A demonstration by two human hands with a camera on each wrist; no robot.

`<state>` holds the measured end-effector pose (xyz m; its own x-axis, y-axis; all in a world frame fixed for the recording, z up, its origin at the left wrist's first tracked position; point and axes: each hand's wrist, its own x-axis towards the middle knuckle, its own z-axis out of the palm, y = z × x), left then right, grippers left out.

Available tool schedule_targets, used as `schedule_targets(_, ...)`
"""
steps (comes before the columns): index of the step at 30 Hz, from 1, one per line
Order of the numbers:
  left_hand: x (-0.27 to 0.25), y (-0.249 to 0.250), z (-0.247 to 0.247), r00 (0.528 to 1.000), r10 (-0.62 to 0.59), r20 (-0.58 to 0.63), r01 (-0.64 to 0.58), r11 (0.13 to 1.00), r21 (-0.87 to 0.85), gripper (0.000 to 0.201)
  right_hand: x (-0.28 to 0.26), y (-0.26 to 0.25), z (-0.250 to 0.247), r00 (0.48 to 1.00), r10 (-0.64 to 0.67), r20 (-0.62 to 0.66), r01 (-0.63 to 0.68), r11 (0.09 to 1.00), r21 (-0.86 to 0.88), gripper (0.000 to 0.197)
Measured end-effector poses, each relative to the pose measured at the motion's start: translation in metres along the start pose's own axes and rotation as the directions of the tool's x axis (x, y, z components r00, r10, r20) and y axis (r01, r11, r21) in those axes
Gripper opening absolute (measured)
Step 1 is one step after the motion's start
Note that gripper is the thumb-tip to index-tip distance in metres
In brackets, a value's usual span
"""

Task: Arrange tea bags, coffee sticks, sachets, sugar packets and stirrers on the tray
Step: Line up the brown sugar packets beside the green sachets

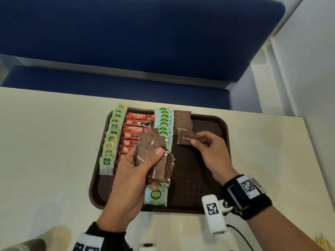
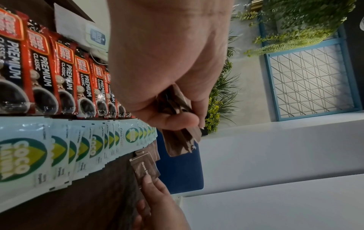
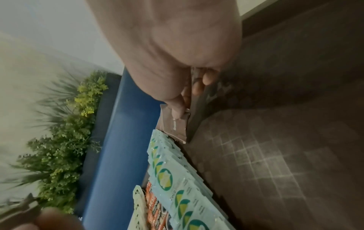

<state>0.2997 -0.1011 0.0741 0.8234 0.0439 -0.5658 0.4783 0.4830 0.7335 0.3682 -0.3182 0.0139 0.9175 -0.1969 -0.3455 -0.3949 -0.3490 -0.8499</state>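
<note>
A pale table [image 1: 54,142] carries a dark brown tray [image 1: 208,178], and behind the table there is a blue padded bench [image 1: 145,42]. On the tray the things lie in columns that run from the far rim toward the person. At the left side is a column of tea bags [image 1: 111,140] with green labels, each one overlapping the next. Just beside it, to the right, is a column of red and black coffee sticks [image 1: 135,125]. Next comes a column of pale green coco sugar sachets [image 1: 163,122], and its nearest sachet lies close to the near rim. Further to the right is a short row of brown sugar packets [image 1: 183,122] at the far part of the tray; the right part of the tray floor is bare.

The left hand [image 1: 132,171] is above the tray and its thumb and fingers are curled around a bundle of brown sugar packets [image 1: 154,156], which spreads out like a fan. The right hand [image 1: 210,153] pinches a single brown sugar packet [image 1: 185,138] between thumb and forefinger, at the near end of the short brown row. Whether this packet already touches the row cannot be told. Both wrists wear black bands with white marker tags.
</note>
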Motion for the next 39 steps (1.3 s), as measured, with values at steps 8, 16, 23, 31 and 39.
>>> schedule_targets(8, 0.003, 0.003, -0.004, 1.000, 0.012, 0.000, -0.012, 1.000, -0.013, 0.031, 0.035, 0.021, 0.022, 0.985, -0.146, -0.095, 0.116, 0.955, -0.272, 0.018)
schedule_targets(16, 0.007, 0.004, -0.005, 1.000, -0.003, -0.024, 0.003, 1.000, -0.007, 0.037, 0.036, 0.022, 0.026, 0.981, -0.157, -0.117, 0.115, 0.945, -0.307, 0.031)
schedule_targets(23, 0.012, 0.004, -0.001, 0.999, 0.001, -0.037, -0.001, 1.000, -0.006, 0.036, 0.034, 0.019, 0.024, 0.983, -0.151, -0.102, 0.102, 0.919, -0.380, 0.045)
schedule_targets(31, 0.010, 0.003, 0.002, 1.000, 0.005, -0.030, -0.005, 1.000, 0.003, 0.038, 0.035, 0.023, 0.025, 0.984, -0.141, -0.106, 0.087, 0.911, -0.404, 0.049)
schedule_targets(39, 0.011, 0.000, 0.000, 1.000, 0.004, -0.028, -0.005, 1.000, -0.002, 0.036, 0.036, 0.023, 0.029, 0.971, -0.201, -0.130, 0.128, 0.895, -0.427, 0.040)
